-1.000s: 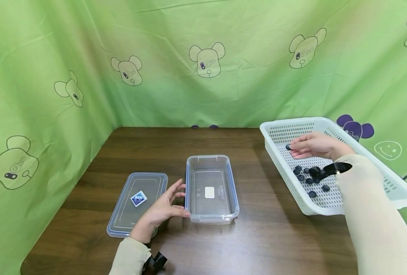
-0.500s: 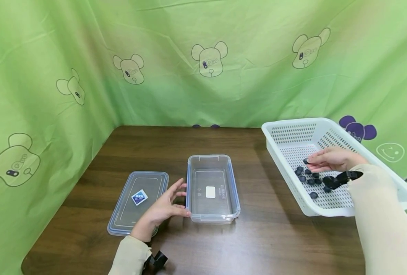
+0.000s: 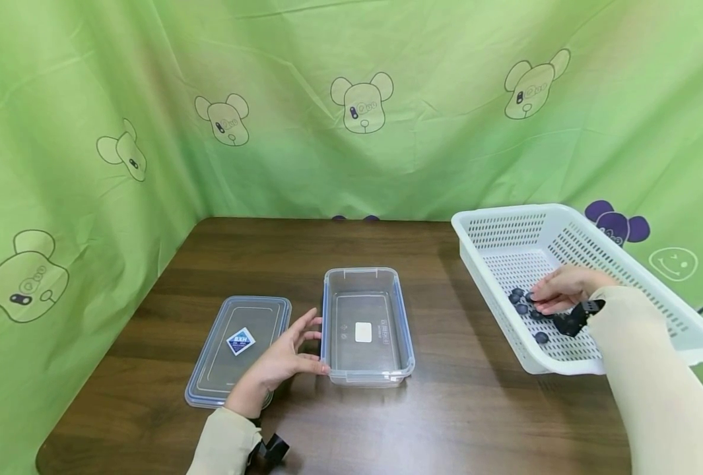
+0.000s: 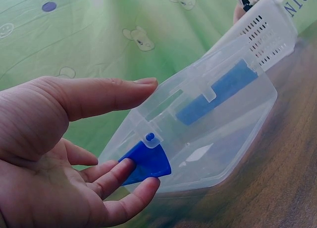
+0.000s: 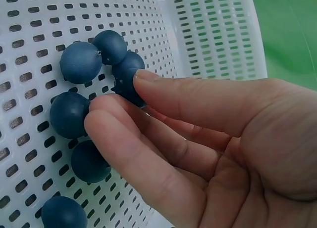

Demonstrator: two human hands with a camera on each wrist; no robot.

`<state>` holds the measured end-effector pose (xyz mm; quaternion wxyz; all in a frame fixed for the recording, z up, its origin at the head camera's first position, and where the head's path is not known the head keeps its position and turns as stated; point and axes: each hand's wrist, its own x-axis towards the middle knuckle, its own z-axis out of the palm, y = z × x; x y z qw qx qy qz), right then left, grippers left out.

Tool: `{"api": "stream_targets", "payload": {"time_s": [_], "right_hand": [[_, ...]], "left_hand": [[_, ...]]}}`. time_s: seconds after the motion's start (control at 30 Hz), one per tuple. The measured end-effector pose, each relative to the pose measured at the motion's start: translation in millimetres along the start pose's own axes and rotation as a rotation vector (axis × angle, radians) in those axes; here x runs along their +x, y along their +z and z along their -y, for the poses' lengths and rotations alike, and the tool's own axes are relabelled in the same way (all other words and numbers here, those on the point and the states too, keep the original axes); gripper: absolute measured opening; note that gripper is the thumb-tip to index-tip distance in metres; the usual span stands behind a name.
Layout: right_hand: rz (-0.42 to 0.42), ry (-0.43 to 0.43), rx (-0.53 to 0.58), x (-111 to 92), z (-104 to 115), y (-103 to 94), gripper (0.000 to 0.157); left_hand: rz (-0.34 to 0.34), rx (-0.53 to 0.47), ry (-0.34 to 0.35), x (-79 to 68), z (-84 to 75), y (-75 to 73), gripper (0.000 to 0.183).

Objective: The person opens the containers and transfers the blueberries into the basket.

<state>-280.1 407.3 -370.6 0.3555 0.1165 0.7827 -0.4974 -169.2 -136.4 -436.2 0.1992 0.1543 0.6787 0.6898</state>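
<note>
In the head view a clear plastic food container (image 3: 366, 300) with a blue-edged rim stands lidless mid-table. My left hand (image 3: 280, 359) rests at its left side, fingers and thumb extended; in the left wrist view the fingertips touch a blue latch (image 4: 148, 163). To the right, my right hand (image 3: 565, 287) reaches down into a white perforated basket (image 3: 502, 323). Thumb and fingers pinch a dark blueberry (image 5: 130, 72), close above the basket floor. Several other blueberries (image 5: 69, 115) lie loose around the fingertips, some partly hidden by the hand.
A clear lid (image 3: 232, 369) with blue edging and a diamond sticker (image 3: 240, 341) lies flat left of the container, partly beneath the left forearm. The wooden table (image 3: 280, 247) ends at a green patterned curtain (image 3: 292, 158) behind and to the left.
My right hand has moved nearer inside the basket with the pinched blueberry, down to the group of other blueberries. My left hand and the container have stayed in place.
</note>
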Motion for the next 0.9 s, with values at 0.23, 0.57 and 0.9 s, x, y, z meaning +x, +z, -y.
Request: {"api": "stream_targets", "payload": {"time_s": [0.23, 0.57, 0.9], "right_hand": [[0.005, -0.01, -0.004, -1.7, -0.5, -2.2, 0.014], [0.025, -0.029, 0.027, -6.0, 3.5, -0.9, 0.015], [-0.007, -0.225, -0.05, -23.7, 19.9, 19.8, 0.026]], "left_hand": [[-0.005, -0.006, -0.018, -0.6, -0.7, 0.2, 0.11], [-0.008, -0.001, -0.016, -1.4, -0.5, -0.5, 0.109], [-0.068, 0.103, 0.006, -3.9, -7.7, 2.7, 0.098]]}}
